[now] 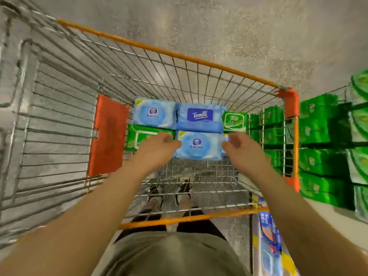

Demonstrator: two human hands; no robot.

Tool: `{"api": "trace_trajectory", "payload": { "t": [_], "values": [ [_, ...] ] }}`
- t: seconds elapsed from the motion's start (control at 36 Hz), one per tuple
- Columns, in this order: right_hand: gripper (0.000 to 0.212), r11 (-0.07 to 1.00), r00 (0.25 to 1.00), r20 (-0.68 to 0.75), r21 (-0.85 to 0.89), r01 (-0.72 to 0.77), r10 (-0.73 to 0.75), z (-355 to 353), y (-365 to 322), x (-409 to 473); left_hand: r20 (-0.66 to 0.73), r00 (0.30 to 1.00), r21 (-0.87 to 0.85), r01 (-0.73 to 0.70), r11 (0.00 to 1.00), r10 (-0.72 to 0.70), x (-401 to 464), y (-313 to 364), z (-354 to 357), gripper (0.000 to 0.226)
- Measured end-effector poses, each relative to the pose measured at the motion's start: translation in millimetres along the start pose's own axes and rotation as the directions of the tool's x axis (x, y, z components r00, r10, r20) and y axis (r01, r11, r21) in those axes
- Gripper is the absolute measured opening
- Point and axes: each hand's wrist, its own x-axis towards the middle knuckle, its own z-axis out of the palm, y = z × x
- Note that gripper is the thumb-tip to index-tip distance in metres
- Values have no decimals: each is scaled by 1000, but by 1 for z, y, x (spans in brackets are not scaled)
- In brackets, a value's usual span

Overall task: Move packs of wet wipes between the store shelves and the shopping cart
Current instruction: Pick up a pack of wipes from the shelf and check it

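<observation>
Grey speckled concrete floor [229, 32] lies under a wire shopping cart [179, 76] with orange rim trim, seen from above. Item one: light blue pack of wipes [198, 145] with a round lid, lying flat in the cart, nearest me, between my two hands. My left hand [159, 145] touches its left edge, fingers loosely curled, thumb against the pack; my right hand [238, 145] is at its right edge, fingers bent toward it. Whether either hand actually grips the pack I cannot tell; motion blur hides the fingertips. Item two: darker blue pack [200, 118] with a printed label, just beyond the first and touching it. Item three: second light blue pack [154, 115], beside the darker one on its left. Item four: green pack [143, 137], partly under my left hand. Item five: smaller green pack [235, 120], right of the darker blue one. Orange plastic flap [108, 134] stands on the cart's left inner side. Outside the cart, to my right: shelves [348, 105] stacked with rows of green packs [318, 162]. Near my right forearm: blue and yellow packaged goods [268, 246], blurred, kind not legible. My feet [169, 193] show through the cart's mesh bottom.
</observation>
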Motion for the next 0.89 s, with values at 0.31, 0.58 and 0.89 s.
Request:
{"api": "trace_trajectory", "payload": {
  "t": [0.31,0.58,0.89],
  "values": [
    [61,967,982,72,174,-184,174,60,49,98,-13,982,-253,179,951,-188,80,1,79,64],
    [78,959,968,50,130,-250,246,109,56,151,-103,955,-355,228,907,-280,127,-1,121,76],
    [107,849,917,181,348,-397,354,113,66,139,-179,914,-415,265,871,-363,130,-20,146,100]
  ]
}}
